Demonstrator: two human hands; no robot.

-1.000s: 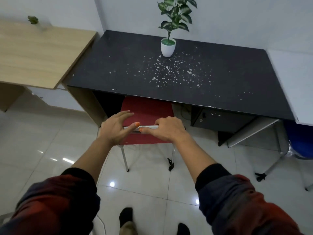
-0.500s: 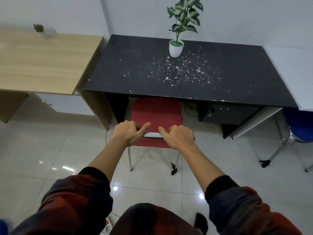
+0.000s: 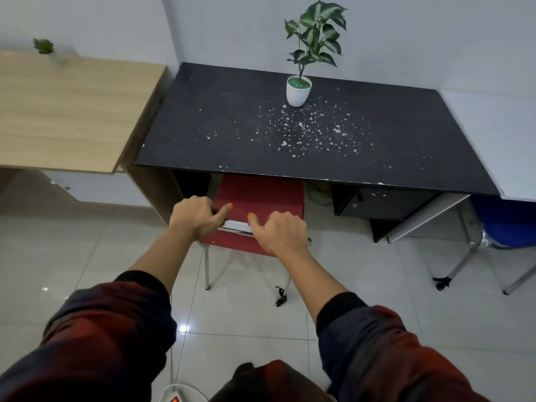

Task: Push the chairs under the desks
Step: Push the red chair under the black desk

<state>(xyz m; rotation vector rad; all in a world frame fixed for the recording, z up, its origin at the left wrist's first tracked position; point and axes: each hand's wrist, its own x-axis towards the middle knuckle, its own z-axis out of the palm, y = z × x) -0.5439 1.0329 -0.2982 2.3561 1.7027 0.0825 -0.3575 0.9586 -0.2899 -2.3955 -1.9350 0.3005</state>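
Gripping the red chair (image 3: 261, 195) backrest, left hand (image 3: 195, 217) and right hand (image 3: 280, 232) have it partly under the black desk (image 3: 203, 134); blue chair (image 3: 504, 221) remains.

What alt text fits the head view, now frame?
Both hands, left hand and right hand, grip the top rail of a red chair whose seat is partly under a black desk. A potted plant and white flecks sit on the desk; a wooden desk is to the left and a blue chair to the right.
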